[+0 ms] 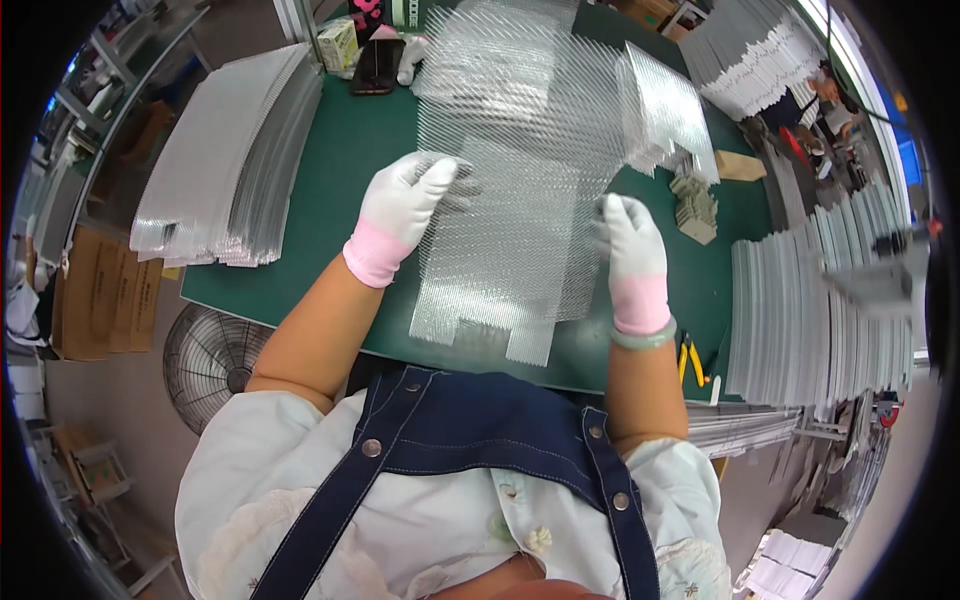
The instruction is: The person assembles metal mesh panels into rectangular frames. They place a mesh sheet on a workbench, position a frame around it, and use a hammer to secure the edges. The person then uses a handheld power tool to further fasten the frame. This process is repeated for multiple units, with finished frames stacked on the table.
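A large silvery, see-through mesh sheet (520,130) spans between my gloved hands. My left hand (405,200), in a white glove with a pink cuff, is closed on the sheet's left edge, and its fingers show faintly through the mesh. On the opposite edge my right hand (630,235) is closed in the same kind of glove, its fingertips partly hidden. Beneath the held sheet lies another silvery sheet (480,310), with a notch cut in its near end. Both are over the green table (340,200).
Stacked sheets stand at the left (215,160), with further stacks at the back right (670,110) and right (790,310). Small grey-green blocks (695,210) sit beyond my right hand. Yellow-handled pliers (690,358) lie near the front edge. A phone (378,68) rests at the back; a fan (225,360) stands below left.
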The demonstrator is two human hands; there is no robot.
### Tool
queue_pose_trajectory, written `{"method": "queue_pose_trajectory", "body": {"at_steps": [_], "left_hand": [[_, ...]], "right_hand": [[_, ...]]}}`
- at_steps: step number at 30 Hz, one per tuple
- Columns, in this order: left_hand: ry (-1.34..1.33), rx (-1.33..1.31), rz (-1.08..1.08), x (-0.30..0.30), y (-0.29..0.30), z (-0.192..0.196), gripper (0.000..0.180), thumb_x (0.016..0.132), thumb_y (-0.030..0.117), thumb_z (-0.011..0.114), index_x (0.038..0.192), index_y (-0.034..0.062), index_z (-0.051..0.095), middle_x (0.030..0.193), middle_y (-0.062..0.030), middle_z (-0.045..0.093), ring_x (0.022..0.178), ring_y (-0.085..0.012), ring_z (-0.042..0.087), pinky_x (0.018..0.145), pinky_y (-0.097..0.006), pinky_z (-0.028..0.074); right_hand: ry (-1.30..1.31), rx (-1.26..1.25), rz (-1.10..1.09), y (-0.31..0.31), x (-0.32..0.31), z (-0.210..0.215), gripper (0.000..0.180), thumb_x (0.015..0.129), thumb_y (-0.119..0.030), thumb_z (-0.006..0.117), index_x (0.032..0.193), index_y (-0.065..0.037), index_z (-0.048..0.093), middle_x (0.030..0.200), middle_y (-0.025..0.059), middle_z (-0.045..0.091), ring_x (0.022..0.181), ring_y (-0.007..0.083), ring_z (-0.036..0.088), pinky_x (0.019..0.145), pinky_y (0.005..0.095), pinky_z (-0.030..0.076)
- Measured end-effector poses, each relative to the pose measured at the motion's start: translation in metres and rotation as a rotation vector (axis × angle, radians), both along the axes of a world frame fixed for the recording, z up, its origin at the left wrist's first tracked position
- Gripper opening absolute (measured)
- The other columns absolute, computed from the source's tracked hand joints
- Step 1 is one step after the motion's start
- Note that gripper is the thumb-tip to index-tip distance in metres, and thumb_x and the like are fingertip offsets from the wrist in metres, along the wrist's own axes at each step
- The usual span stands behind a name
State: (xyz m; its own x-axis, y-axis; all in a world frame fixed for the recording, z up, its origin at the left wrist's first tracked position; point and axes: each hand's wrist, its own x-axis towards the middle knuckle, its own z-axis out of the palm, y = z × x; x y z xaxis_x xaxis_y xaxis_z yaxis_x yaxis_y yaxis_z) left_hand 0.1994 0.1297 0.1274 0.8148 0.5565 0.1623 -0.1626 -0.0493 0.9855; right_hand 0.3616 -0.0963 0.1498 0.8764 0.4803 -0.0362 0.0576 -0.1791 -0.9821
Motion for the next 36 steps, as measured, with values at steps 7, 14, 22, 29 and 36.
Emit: {"method": "queue_pose_trajectory", "body": {"at_steps": [7, 14, 22, 29, 36], "left_hand": [[-0.192, -0.715, -0.148, -0.035, -0.024, -0.012, 0.036, 0.105, 0.036, 0.054, 0.114, 0.0026, 0.063, 0.1, -0.0058, 0.068, 0.084, -0.0152, 0.065, 0.076, -0.029, 0.055], [-0.171, -0.708, -0.085, -0.056, -0.02, -0.001, 0.034, 0.104, 0.035, 0.057, 0.116, 0.0037, 0.061, 0.104, -0.0052, 0.066, 0.085, -0.0126, 0.063, 0.071, -0.026, 0.053], [0.126, -0.076, 0.105, -0.039, -0.011, 0.002, 0.041, 0.097, 0.037, 0.068, 0.11, -0.0019, 0.065, 0.086, -0.0023, 0.066, 0.078, -0.0079, 0.061, 0.069, -0.023, 0.049], [0.321, 0.331, 0.242, -0.001, -0.008, -0.05, 0.054, 0.093, 0.044, 0.07, 0.118, -0.0035, 0.064, 0.087, -0.0072, 0.068, 0.079, -0.0135, 0.064, 0.075, -0.027, 0.052], [0.659, 0.734, 0.217, 0.018, -0.014, -0.068, 0.069, 0.093, 0.057, 0.06, 0.13, -0.0008, 0.056, 0.107, -0.0217, 0.071, 0.099, -0.035, 0.069, 0.084, -0.042, 0.054]], "right_hand": [[-0.406, 0.064, 0.036, -0.003, -0.022, -0.025, 0.033, 0.104, -0.021, 0.057, 0.123, 0.006, 0.062, 0.113, 0.009, 0.067, 0.1, 0.0161, 0.063, 0.092, 0.0302, 0.05], [0.284, 0.627, 0.21, -0.012, -0.043, -0.034, 0.025, 0.105, -0.02, 0.056, 0.115, 0.001, 0.065, 0.106, 0.0045, 0.068, 0.097, 0.0125, 0.064, 0.084, 0.0275, 0.053], [-0.119, -0.055, -0.037, -0.036, -0.088, -0.031, 0.032, 0.104, -0.029, 0.057, 0.11, 0.001, 0.066, 0.092, 0.0015, 0.066, 0.08, 0.0069, 0.057, 0.075, 0.0238, 0.048], [-0.168, -0.222, -0.09, -0.043, -0.08, -0.089, 0.053, 0.096, -0.038, 0.067, 0.123, 0.007, 0.06, 0.087, 0.0092, 0.068, 0.078, 0.0179, 0.065, 0.074, 0.0318, 0.053], [-0.345, -0.74, -0.058, -0.035, -0.079, -0.096, 0.061, 0.095, -0.043, 0.062, 0.132, 0.004, 0.053, 0.091, 0.0193, 0.071, 0.091, 0.0355, 0.07, 0.082, 0.0425, 0.053]]}}
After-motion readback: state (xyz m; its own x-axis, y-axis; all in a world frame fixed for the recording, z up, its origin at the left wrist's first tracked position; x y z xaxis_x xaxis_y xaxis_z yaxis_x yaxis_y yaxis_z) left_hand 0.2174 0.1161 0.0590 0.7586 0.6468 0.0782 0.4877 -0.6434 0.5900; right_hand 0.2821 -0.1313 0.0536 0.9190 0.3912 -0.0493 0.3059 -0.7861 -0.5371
